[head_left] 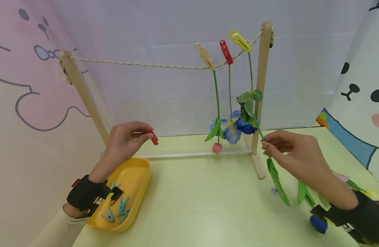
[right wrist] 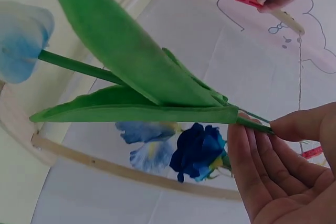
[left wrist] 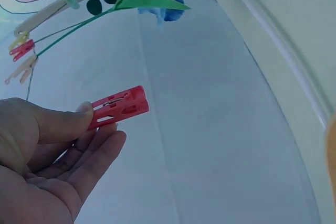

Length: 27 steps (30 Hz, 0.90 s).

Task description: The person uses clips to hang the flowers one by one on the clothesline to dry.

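Observation:
My left hand [head_left: 127,140] pinches a red clothespin [left wrist: 123,106] between thumb and fingers, left of the hanging flowers. My right hand [head_left: 295,152] pinches the stem of an artificial light-blue tulip [right wrist: 23,40], its bloom pointing down and its green leaves [right wrist: 136,77] spread below the fingers. Above runs a rope [head_left: 130,63]. From its right part hang a pink tulip [head_left: 217,148] under a beige clip [head_left: 204,56], a pale-blue iris [head_left: 233,132] under a red clip [head_left: 226,52] and a dark-blue rose [head_left: 246,126] under a yellow clip [head_left: 240,41].
Wooden posts [head_left: 262,79] hold the rope at both ends, with a white bar [head_left: 189,155] low between them. A yellow tray [head_left: 144,185] with several teal clothespins [head_left: 122,206] stands at left. More flowers, including a blue bloom [head_left: 319,223], lie under my right forearm.

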Available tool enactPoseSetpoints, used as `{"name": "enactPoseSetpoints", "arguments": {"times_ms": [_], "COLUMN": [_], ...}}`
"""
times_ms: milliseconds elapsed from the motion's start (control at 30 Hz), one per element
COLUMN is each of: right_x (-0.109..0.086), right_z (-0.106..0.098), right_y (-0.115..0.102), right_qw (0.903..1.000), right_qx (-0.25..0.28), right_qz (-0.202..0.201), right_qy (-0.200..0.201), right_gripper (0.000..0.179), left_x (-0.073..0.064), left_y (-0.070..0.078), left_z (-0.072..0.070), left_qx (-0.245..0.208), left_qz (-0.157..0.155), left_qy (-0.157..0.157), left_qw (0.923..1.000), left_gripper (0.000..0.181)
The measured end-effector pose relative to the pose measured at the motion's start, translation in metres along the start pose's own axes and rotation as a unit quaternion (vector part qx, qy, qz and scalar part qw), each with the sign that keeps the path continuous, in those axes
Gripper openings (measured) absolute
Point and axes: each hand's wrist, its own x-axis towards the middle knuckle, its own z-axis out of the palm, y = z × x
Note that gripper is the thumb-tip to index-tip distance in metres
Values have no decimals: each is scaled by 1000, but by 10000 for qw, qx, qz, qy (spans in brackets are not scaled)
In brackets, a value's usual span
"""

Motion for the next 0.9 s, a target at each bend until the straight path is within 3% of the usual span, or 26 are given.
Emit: {"name": "enactPoseSetpoints", "arguments": {"times_ms": [433, 633, 900], "right_x": [42, 61, 79], "right_z": [58, 73, 90], "right_y": [-31, -40, -47], "right_qw": [9922, 9886, 9866], "right_qx": [1033, 1259, 1336], "right_qz": [-693, -810, -903], "right_qy": [66, 156, 251], "right_gripper": [11, 11, 10], "left_x": [53, 74, 103], "left_y": [49, 61, 82], "left_z": [1, 2, -5], "left_qx": [-467, -639, -875], "left_qz": [105, -29, 109], "left_qy": [443, 471, 644], "left_qw": [9979, 9968, 9940], "left_gripper": [18, 21, 21]}}
